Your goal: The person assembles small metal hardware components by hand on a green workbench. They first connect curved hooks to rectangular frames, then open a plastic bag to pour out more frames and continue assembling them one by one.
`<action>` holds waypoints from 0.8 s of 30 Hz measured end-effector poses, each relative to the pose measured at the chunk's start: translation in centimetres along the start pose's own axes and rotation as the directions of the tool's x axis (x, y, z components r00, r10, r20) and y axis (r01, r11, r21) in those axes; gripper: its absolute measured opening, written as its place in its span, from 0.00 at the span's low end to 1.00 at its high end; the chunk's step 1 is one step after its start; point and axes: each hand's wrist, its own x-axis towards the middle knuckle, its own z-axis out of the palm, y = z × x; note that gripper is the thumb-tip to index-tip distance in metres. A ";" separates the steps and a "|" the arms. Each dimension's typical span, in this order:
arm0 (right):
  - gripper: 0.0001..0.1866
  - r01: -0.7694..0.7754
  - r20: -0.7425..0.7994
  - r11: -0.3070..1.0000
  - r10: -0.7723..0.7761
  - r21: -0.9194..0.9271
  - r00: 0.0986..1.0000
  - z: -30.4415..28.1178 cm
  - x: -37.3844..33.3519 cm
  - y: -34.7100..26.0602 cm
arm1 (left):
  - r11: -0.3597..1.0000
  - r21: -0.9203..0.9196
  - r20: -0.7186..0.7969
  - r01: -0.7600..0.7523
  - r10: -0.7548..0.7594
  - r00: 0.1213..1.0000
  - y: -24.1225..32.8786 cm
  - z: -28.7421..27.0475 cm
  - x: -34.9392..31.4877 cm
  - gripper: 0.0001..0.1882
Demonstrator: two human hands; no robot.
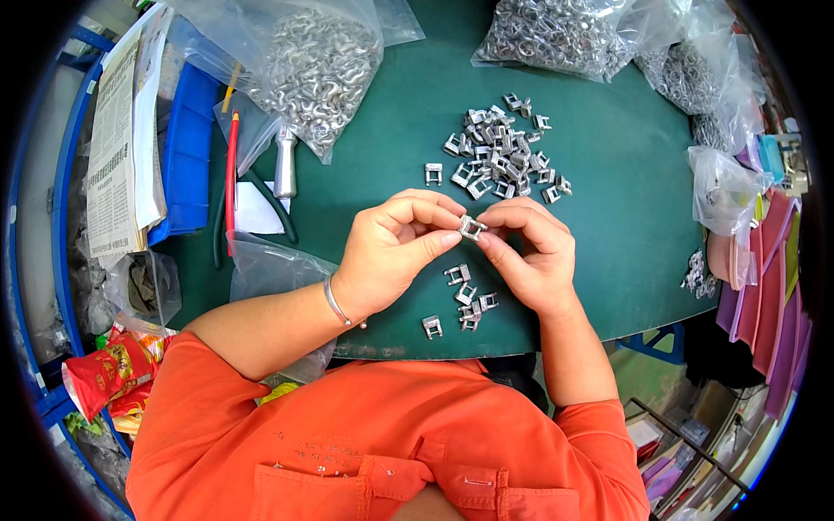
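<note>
Between my two hands, over the green table, is a small silvery metal frame piece (pixel 472 227) with an open middle. My left hand (pixel 401 247) pinches its left side between thumb and fingers. On its right side, the thumb and fingertips of my right hand (pixel 532 247) close on the same piece. Beyond my hands lies a loose pile of similar metal pieces (pixel 504 152), with a single piece (pixel 433 174) standing apart to its left. Nearer to me, several more pieces (pixel 469 306) lie in a small group, and one piece (pixel 432 326) sits off to the left.
Clear bags of metal parts (pixel 317 74) (pixel 556 39) stand along the table's far side. At left are a blue bin (pixel 189 148), a red pencil (pixel 232 174), green-handled pliers (pixel 278 208) and a metal handle (pixel 285 163). Small parts (pixel 698 276) lie near the right edge.
</note>
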 end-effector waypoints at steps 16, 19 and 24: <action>0.05 -0.043 0.108 0.999 0.044 -0.012 0.993 -0.2 -0.2 0.0 | 0.976 -0.049 0.055 0.211 -0.209 0.976 0.7 0.4 -0.2 0.12; 0.07 -0.211 0.062 0.967 0.204 0.141 0.977 0.3 -0.7 0.0 | 0.960 -0.052 0.023 0.275 -0.274 0.961 0.9 0.3 -0.2 0.12; 0.09 -0.233 0.020 0.935 0.236 0.269 0.972 0.4 -0.8 0.1 | 0.946 -0.038 -0.034 0.323 -0.324 0.945 1.2 0.6 0.0 0.12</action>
